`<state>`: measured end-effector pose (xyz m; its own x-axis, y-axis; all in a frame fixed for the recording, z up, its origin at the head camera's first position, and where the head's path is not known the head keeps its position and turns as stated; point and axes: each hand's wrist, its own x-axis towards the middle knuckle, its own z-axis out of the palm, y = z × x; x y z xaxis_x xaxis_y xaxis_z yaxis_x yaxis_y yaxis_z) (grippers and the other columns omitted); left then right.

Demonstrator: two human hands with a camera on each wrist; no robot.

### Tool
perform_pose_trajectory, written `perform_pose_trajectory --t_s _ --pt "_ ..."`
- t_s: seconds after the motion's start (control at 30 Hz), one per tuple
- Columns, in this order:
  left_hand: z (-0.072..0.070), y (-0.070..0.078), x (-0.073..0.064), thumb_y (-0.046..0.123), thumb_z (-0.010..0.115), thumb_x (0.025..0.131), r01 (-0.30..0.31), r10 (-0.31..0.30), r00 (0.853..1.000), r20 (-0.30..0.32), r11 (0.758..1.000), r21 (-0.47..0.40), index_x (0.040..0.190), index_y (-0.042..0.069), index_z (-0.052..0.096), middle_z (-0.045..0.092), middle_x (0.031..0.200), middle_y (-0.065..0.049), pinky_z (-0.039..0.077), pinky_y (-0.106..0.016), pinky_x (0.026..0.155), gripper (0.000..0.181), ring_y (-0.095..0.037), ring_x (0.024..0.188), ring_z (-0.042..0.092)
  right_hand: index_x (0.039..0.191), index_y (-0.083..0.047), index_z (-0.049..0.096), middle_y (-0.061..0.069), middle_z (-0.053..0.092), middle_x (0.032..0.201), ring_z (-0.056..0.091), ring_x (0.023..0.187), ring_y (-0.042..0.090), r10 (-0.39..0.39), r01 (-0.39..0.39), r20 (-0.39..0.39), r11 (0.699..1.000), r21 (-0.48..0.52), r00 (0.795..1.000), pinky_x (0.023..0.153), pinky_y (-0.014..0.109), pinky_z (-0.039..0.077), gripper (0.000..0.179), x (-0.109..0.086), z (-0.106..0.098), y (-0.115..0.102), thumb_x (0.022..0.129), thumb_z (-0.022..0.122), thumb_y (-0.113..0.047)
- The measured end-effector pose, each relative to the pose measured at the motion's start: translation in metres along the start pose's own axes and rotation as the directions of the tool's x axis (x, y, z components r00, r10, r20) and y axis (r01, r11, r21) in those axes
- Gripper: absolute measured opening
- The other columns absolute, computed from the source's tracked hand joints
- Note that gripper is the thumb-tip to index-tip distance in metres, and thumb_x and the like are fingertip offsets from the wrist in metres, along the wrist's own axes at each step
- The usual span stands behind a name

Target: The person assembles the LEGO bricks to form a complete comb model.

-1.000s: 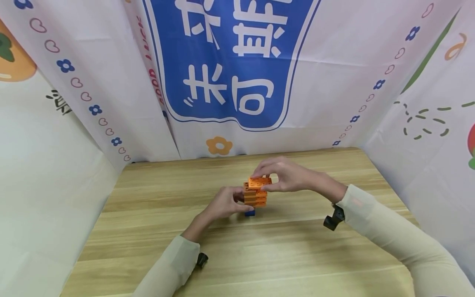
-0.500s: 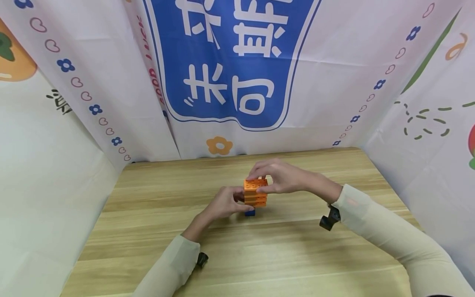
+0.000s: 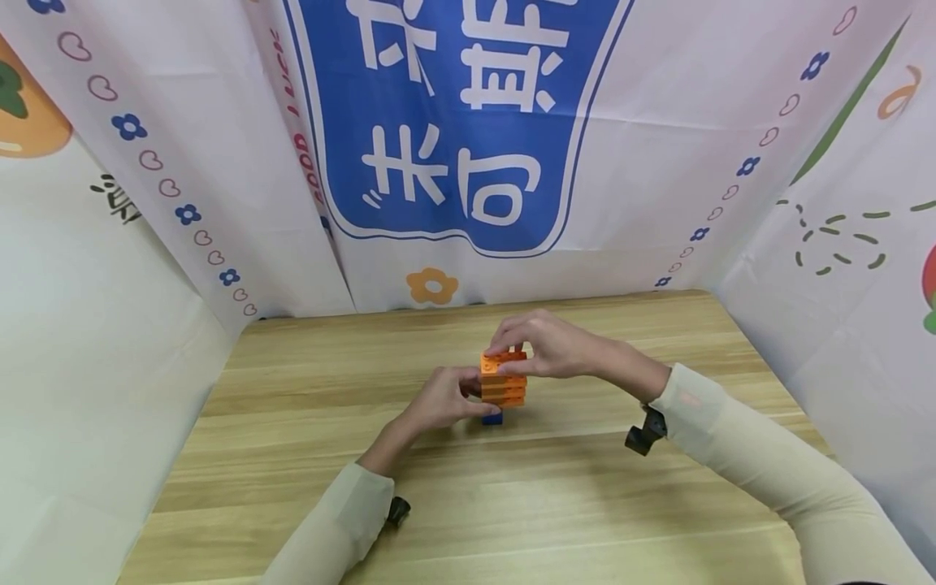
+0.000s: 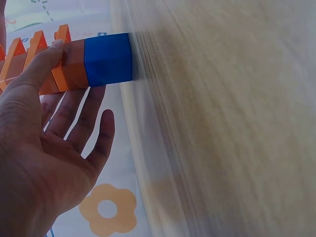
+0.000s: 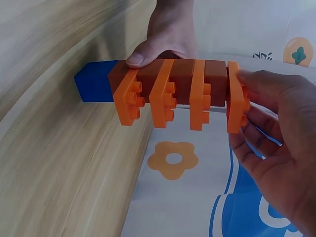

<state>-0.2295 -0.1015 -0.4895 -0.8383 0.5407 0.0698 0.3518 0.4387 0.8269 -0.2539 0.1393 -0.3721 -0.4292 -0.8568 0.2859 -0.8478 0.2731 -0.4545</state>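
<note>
A tower stands on the wooden table: a blue block (image 4: 109, 59) at its foot, then brown blocks (image 5: 150, 79) alternating with flat orange bricks (image 5: 163, 96) that jut out to one side. My left hand (image 3: 442, 400) grips the lower part from the left, thumb on the near side and fingers behind. At the top, my right hand (image 3: 552, 345) pinches the uppermost orange brick (image 5: 236, 98) between thumb and fingers. That brick lies over the highest brown block; whether its studs are fully seated cannot be told. Its outer studs face upward.
The wooden table (image 3: 307, 463) extends around the tower. A white printed cloth (image 3: 621, 187) hangs behind the table's back edge, with similar cloth on the left and right sides. Black cameras (image 3: 647, 429) are strapped at both wrists.
My right hand has brought the uppermost orange brick left and onto the tower, lining it up with those below. The thumb has shifted slightly left along it. My left hand stays still.
</note>
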Motion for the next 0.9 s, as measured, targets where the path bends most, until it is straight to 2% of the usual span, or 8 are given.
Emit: perform_pose_trajectory --t_s 0.4,0.9 --pt "0.0014 -0.0005 0.0017 0.02 0.089 0.089 0.007 -0.007 1.0 0.0 1.0 0.002 0.119 0.011 0.076 0.079 0.11 0.0 0.061 -0.03 0.085 0.034 -0.012 0.095 0.074 0.115 -0.004 0.081 0.004 0.079 0.106 0.072 0.094 0.013 0.06 -0.059 0.014 0.998 -0.021 0.998 0.082 0.029 0.06 0.023 0.0013 0.0011 -0.0058 0.094 0.082 -0.011" --pt "0.0021 -0.0006 0.0009 0.02 0.089 0.089 -0.003 0.003 1.0 -0.001 1.0 -0.013 0.12 0.011 0.076 0.079 0.109 0.0 0.061 -0.03 0.084 0.035 -0.012 0.095 0.074 0.117 -0.007 0.081 0.002 0.079 0.106 0.072 0.095 0.014 0.085 -0.087 -0.032 0.995 -0.045 0.996 0.084 0.031 0.059 0.024 -0.0034 0.0067 -0.0061 0.094 0.082 -0.015"
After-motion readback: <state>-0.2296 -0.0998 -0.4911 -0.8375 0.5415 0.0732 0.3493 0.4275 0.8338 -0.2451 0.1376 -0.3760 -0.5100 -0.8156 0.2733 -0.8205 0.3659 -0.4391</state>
